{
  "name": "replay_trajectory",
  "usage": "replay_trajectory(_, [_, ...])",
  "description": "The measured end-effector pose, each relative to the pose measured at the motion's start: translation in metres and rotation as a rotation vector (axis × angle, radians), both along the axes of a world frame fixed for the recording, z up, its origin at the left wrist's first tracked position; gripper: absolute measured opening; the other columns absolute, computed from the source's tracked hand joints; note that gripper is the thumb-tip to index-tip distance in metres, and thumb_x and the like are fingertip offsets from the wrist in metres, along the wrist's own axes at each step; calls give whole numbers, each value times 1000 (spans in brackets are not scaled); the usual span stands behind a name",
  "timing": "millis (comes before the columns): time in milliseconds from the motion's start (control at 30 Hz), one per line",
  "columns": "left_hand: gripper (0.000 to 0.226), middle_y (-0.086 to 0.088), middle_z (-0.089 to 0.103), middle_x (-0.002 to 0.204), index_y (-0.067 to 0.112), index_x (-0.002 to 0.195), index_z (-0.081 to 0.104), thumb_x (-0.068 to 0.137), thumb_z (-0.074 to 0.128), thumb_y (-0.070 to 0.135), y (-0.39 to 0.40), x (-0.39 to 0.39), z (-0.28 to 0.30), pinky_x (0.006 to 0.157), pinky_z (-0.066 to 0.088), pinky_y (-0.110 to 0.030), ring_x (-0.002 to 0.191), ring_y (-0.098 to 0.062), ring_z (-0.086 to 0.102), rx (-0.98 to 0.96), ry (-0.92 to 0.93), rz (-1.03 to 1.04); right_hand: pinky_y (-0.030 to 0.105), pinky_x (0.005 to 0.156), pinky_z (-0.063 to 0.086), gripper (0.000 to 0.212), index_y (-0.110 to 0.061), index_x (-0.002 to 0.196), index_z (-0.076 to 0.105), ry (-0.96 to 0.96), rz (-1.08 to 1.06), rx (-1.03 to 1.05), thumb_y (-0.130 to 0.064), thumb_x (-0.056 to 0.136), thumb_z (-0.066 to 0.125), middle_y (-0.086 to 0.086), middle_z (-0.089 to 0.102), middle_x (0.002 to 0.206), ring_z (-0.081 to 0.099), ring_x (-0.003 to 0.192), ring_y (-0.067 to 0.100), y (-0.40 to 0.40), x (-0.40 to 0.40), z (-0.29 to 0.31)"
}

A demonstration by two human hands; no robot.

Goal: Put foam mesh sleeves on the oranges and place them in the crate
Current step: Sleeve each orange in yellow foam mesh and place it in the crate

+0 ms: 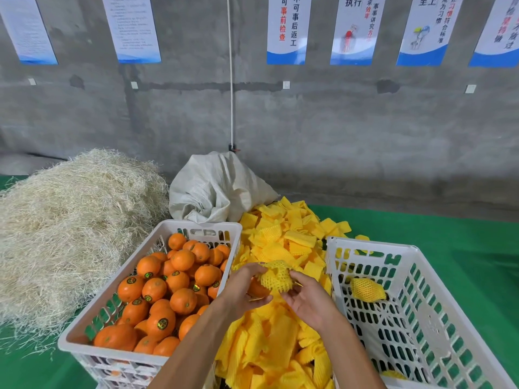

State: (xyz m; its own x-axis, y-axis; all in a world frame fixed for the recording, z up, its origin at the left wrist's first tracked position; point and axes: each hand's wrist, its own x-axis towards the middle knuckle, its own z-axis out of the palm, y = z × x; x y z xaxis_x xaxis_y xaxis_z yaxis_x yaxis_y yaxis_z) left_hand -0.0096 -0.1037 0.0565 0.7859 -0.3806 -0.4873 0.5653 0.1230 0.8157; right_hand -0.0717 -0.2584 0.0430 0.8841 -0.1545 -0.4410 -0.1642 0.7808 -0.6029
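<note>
Gripping orange, left hand; right hand pinching sleeve; straw pile, sack behind.

Both crates: white moulded plastic, slotted, semi-gloss. Oranges: smooth, slightly glossy peel w/ shiny foil stickers. Sleeves: yellow foam mesh, matt, netted texture; loose pile same. Straw heap: dry, coarse, fibrous. Sack: woven white plastic, crinkled. Floor cover: green, matt. Wall: rough grey concrete; posters glossy paper
</note>
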Motion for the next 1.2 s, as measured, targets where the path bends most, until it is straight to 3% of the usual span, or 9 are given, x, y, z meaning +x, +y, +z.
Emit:
replay_trajectory(233, [36, -14, 71, 96, 11, 112, 68, 85, 68, 34, -5, -5, -10, 73, 58, -41, 85, -31, 64, 7, 78, -82, 31, 68, 56, 34, -7, 124, 66, 68, 109, -109, -28, 97, 64, 14, 74, 117, 69, 96, 23, 6, 0, -2])
replay_trajectory(400, [35, -10, 73, 97, 12, 115, 61, 87, 76, 28, 6, -9, -14, 76, 54, -43, 75, -27, 66, -121, 67, -200, 29, 52, 54, 40, -9, 115, 72, 130, 133, -122, -38, 88, 75, 11, 78, 98, 73, 70, 21, -2, -4, -8])
replay_trajectory(567, [60, -14, 59, 145, 16, 139, 60, 88, 82, 38, 12, -7, -16, 92, 56, -50, 117, -38, 60, -195, 57, -255, 29, 49, 53, 46, -12, 105, 77, 168, 161, -188, -45, 74, 86, 12, 78, 99, 74, 67, 22, -8, -5, -8])
replay_trajectory(733, [43, -6, 73, 128, 18, 126, 72, 91, 77, 44, 11, -14, -6, 89, 59, -44, 118, -30, 66, -14, -5, -295, 30, 61, 55, 48, -13, 110, 78, 171, 205, -301, -48, 77, 77, 10, 78, 104, 75, 84, 23, -7, -5, -9])
replay_trajectory(833, [5, -3, 68, 104, 15, 104, 69, 103, 64, 15, 7, -14, -10, 73, 56, -15, 87, 1, 69, -42, 73, -187, 33, 70, 57, 55, -14, 118, 75, 147, 194, -293, -54, 80, 75, 10, 76, 111, 73, 98, 25, -8, -5, -6])
replay_trajectory(900, [7, -5, 59, 104, 8, 108, 66, 102, 62, 9, 0, -15, -14, 68, 56, -21, 85, -10, 66, 19, -15, -163, 36, 79, 58, 64, -17, 118, 73, 151, 179, -328, -64, 76, 76, 8, 76, 113, 72, 104, 27, -10, -7, -3])
replay_trajectory(1033, [18, -2, 54, 131, 19, 111, 75, 102, 62, 27, -4, -10, -5, 80, 63, -48, 114, -26, 56, -26, -122, 73, 48, 89, 57, 84, -5, 101, 66, 214, -139, -679, -78, 61, 77, 15, 68, 98, 66, 100, 29, -18, -9, -2])
replay_trajectory(1100, [25, 0, 47, 140, 23, 117, 74, 103, 53, 22, -2, -6, 2, 83, 63, -51, 129, -31, 49, -142, -146, 142, 46, 86, 57, 72, -10, 91, 66, 153, -300, -850, -75, 61, 74, 3, 67, 91, 65, 94, 25, -20, -9, 1])
replay_trajectory(1200, [36, 1, 44, 145, 28, 130, 68, 100, 55, 12, -7, -10, 10, 77, 62, -46, 131, -33, 49, -231, -199, 124, 42, 90, 54, 62, -10, 130, 60, 113, -304, -1146, -53, 87, 72, -2, 64, 113, 63, 105, 23, -14, -6, 6])
